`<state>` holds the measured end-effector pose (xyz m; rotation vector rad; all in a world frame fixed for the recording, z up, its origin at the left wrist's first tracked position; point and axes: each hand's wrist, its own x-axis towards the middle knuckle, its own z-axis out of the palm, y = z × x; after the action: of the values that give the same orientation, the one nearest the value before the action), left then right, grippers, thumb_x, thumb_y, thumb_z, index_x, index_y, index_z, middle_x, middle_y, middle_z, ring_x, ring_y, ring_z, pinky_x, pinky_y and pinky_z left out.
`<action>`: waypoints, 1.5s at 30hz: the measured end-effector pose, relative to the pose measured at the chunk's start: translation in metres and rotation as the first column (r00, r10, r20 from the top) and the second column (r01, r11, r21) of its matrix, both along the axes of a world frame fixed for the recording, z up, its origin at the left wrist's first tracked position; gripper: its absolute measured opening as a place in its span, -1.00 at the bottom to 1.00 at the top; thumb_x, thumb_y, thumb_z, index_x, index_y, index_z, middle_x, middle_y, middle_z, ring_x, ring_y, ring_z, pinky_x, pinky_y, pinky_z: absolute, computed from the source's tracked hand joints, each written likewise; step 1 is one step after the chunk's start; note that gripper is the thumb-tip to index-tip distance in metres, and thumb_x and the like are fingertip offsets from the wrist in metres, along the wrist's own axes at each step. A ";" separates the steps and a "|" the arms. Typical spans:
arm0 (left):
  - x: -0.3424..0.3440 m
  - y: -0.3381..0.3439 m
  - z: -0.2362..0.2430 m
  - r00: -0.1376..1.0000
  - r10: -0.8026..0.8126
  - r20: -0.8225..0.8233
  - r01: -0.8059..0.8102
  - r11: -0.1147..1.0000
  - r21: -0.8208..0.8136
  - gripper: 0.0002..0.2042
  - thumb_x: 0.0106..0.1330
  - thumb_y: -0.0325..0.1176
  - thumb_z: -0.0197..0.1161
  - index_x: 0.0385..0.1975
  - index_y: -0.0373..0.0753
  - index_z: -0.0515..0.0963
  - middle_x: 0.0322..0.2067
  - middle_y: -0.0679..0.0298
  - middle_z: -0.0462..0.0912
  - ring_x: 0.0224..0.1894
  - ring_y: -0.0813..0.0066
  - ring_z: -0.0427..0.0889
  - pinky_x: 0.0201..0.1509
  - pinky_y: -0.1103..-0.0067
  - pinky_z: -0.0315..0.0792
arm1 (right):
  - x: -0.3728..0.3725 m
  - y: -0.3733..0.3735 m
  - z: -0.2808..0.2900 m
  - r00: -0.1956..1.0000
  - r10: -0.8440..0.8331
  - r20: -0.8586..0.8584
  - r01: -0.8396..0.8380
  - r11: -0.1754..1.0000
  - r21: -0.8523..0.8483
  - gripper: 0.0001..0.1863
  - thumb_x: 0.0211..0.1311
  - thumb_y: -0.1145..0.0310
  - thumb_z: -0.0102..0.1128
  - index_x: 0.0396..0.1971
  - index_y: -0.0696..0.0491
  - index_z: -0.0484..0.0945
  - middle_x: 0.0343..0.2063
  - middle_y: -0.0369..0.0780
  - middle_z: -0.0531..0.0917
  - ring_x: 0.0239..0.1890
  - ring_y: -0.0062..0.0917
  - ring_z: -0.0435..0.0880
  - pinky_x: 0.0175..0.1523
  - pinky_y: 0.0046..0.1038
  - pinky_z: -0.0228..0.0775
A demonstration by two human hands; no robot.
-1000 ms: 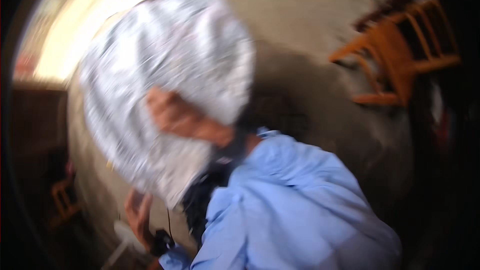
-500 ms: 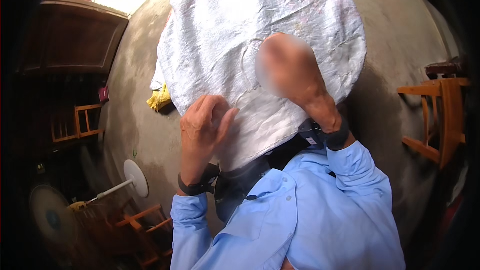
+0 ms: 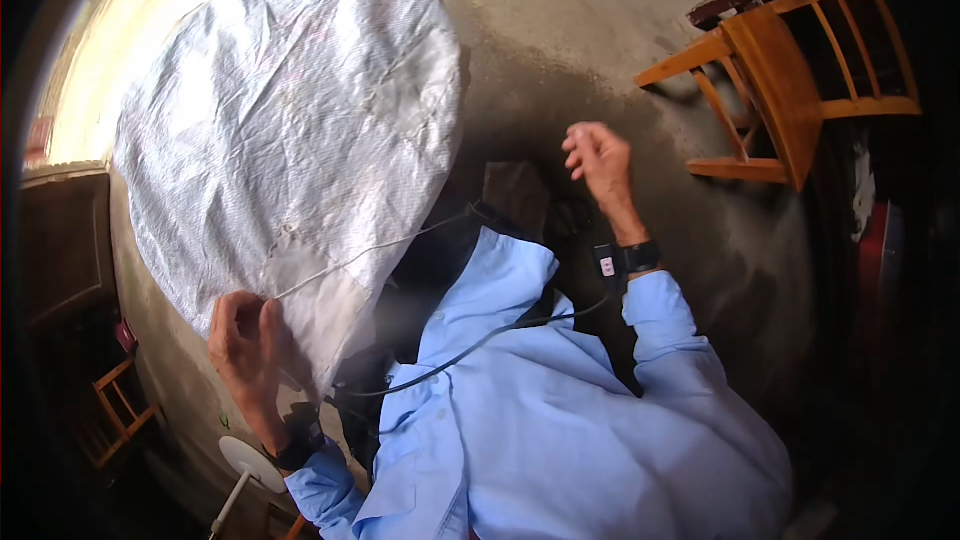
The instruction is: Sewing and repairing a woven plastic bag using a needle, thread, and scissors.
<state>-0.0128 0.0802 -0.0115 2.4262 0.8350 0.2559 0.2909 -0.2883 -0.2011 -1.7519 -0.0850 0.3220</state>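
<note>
A large white woven sheet (image 3: 285,110), wrinkled and rounded, fills the upper left, with a paler patch near its lower tip. My left hand (image 3: 243,340) is closed at its lower left edge, gripping the fabric. A thin white cord (image 3: 380,247) runs from near that hand across the sheet, rising rightward over dark cloth; its far end is hard to see. My right hand (image 3: 598,155) is raised right of the sheet, fingers curled as if pinched; what they hold is too small to make out. A dark cable (image 3: 480,340) hangs across my blue shirt.
A wooden chair (image 3: 770,115) stands at upper right beside dark furniture (image 3: 725,0). On the left are a wooden cabinet (image 3: 65,240), another chair (image 3: 122,410) and a white disc on a pole (image 3: 252,460). Underneath is a concrete floor (image 3: 560,10).
My right hand has lifted off the sheet and moved out to the right, with the cord now stretched across the fabric. The view has swung, so the sheet appears farther left than half a second ago.
</note>
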 end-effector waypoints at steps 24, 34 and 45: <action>0.002 -0.002 0.002 0.977 -0.166 -0.134 0.203 0.913 0.353 -0.90 0.22 -0.52 0.38 -0.35 -0.28 0.58 -0.40 0.11 0.63 -0.32 0.08 0.62 -0.17 0.33 0.48 | -0.080 -0.106 -0.202 0.936 0.309 -0.167 -0.309 0.500 -0.809 -0.60 0.07 0.16 0.40 -0.55 0.27 0.65 -0.53 0.16 0.66 -0.40 0.05 0.73 -0.26 -0.01 0.49; -0.015 0.006 0.006 0.999 0.014 0.033 -0.007 0.976 -0.216 -0.91 0.50 -0.47 0.24 -0.19 -0.38 0.56 -0.29 0.20 0.71 -0.24 0.57 0.68 -0.10 0.60 0.51 | -0.045 -0.072 -0.026 0.951 0.307 0.038 -0.295 0.937 -0.186 -0.81 0.28 0.59 0.11 -0.14 0.25 0.60 -0.28 -0.23 0.69 -0.24 -0.64 0.66 -0.08 -0.57 0.49; -0.028 0.012 -0.019 0.928 0.188 0.323 -0.002 0.867 -0.499 -0.89 0.45 -0.57 0.24 -0.10 -0.36 0.56 -0.33 0.19 0.74 -0.22 0.55 0.73 -0.06 0.60 0.56 | -0.093 0.108 0.200 0.267 0.963 -0.031 -0.958 0.269 0.101 -0.60 -0.07 0.49 0.33 -0.15 0.28 0.65 -0.46 -0.23 0.64 -0.46 -0.60 0.64 -0.30 -0.54 0.51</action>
<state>-0.0408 0.0922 -0.0309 1.7881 0.7441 0.4543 0.1981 -0.1805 -0.0013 -1.3920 -1.1632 1.2984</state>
